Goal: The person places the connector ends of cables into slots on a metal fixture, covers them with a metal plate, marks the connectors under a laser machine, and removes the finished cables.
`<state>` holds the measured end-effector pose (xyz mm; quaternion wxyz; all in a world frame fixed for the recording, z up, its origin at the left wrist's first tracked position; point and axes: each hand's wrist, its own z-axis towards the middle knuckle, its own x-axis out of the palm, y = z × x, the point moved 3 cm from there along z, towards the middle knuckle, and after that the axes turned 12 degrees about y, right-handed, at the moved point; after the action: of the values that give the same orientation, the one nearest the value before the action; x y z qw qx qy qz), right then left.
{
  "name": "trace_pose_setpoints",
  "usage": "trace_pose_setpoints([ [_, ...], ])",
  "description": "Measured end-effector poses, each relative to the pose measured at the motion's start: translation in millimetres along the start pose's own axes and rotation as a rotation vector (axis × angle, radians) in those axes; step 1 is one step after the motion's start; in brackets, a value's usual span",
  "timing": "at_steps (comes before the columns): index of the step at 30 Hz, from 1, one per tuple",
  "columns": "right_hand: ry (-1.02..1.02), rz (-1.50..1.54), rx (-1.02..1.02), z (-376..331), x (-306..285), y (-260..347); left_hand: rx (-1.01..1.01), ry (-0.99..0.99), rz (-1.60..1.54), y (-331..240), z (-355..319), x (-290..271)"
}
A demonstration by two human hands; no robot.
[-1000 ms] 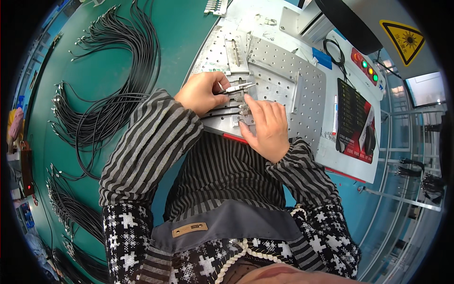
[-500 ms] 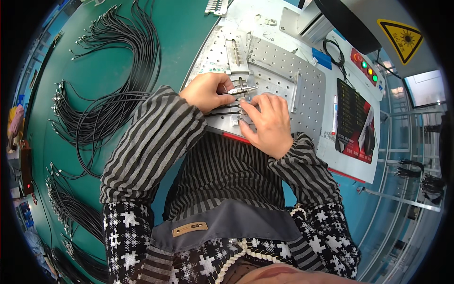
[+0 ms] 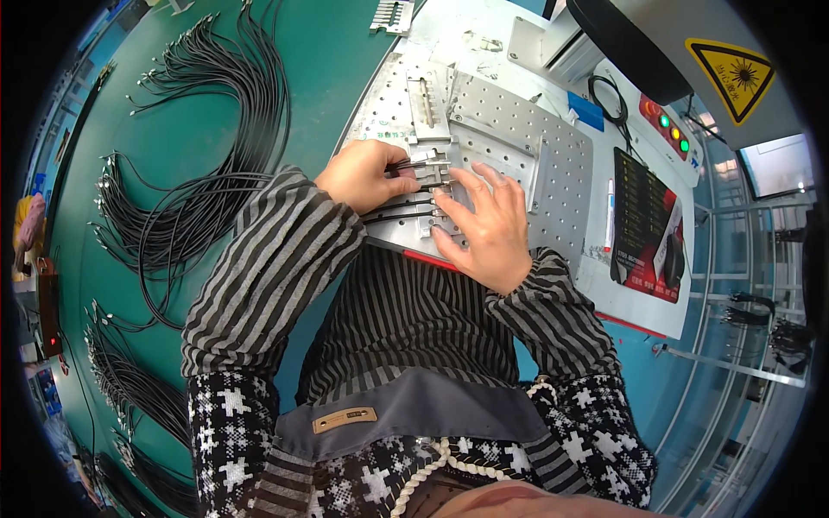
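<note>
My left hand (image 3: pixel 363 175) pinches black cables (image 3: pixel 402 164) between thumb and forefinger, their silver ends at a small slotted metal fixture (image 3: pixel 430 226). More black cables (image 3: pixel 401 211) lie side by side below those fingers, their ends at the same fixture. My right hand (image 3: pixel 490 226) hovers over the fixture's right side with its fingers spread. Its forefinger tip is next to the cable ends, and its thumb is near the fixture's lower end; whether they touch it I cannot tell. The fixture lies on a perforated metal plate (image 3: pixel 566 173).
Large bundles of black cables (image 3: pixel 259 86) lie on the green table (image 3: pixel 337 52) at left. A slotted metal block (image 3: pixel 427 99) stands beyond my hands. At right are a machine head (image 3: pixel 639 43), a panel with lit buttons (image 3: pixel 665 125) and a dark printed mat (image 3: pixel 643 224).
The pointed silver piece at my left fingers is no longer in sight. That hand has drawn slightly left. My right fingers have spread and lifted a little off the cable ends.
</note>
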<state>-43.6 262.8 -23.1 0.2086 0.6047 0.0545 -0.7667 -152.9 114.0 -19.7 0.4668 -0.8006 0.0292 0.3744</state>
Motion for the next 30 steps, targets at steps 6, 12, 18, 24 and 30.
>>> trace_pose_setpoints([
  [6, -0.009, -0.010, -0.001, 0, 0, 0, -0.086, -0.138, 0.132, -4, -5, -6],
  [12, -0.001, -0.004, -0.021, 0, 1, 1, -0.063, -0.131, 0.226, -4, -7, -8],
  [18, 0.024, 0.001, -0.042, -1, 1, 1, -0.013, -0.115, 0.154, 5, -4, -9],
  [24, 0.124, -0.006, 0.026, 2, 3, 3, 0.035, -0.207, -0.191, 6, -1, -11],
  [30, 0.120, -0.075, 0.040, 5, 6, 4, 0.033, -0.208, -0.050, 9, 7, 0],
])
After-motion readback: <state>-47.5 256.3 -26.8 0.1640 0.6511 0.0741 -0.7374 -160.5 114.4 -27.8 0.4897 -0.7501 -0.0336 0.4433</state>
